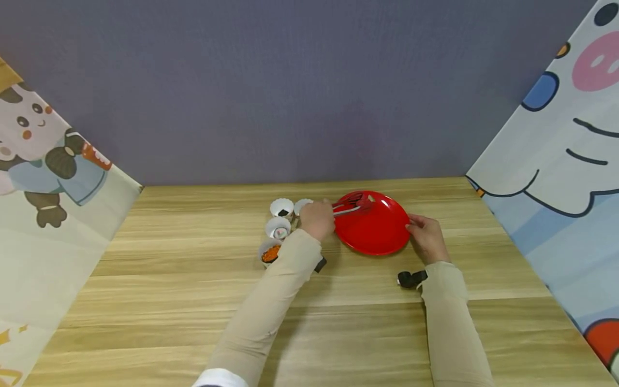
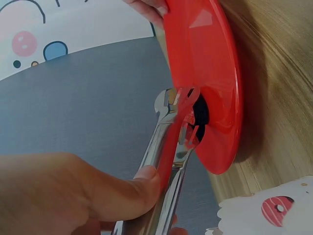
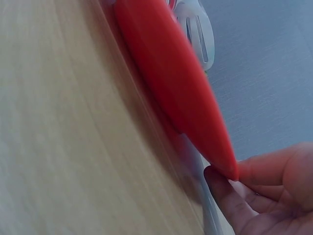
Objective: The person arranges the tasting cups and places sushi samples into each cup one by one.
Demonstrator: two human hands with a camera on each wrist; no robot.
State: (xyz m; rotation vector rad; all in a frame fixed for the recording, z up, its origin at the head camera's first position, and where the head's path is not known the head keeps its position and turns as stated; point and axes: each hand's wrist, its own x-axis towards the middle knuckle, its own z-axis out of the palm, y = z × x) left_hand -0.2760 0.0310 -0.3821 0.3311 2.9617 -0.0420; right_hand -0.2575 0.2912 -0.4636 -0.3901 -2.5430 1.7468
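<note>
My left hand [image 1: 317, 219] grips metal tongs [image 2: 166, 142], thumb along one arm. The slotted tong heads reach over the left part of a round red plate [image 1: 374, 234]. Between them on the plate is a dark, black-sided piece [image 2: 200, 112], partly hidden by the tongs. At the plate's right edge, my right hand [image 1: 427, 236] pinches the rim between thumb and fingers. From the right wrist view, the plate's underside [image 3: 171, 78] shows close over the table, with the thumb below the rim.
Left of the plate stand several scalloped white paper cups: one with orange-topped food [image 1: 272, 253], one with a round pale piece [image 1: 279, 232], one with a dark piece [image 1: 282, 212]. A grey wall [image 1: 309, 107] rises behind the wooden table [image 1: 184, 279]; printed panels flank it.
</note>
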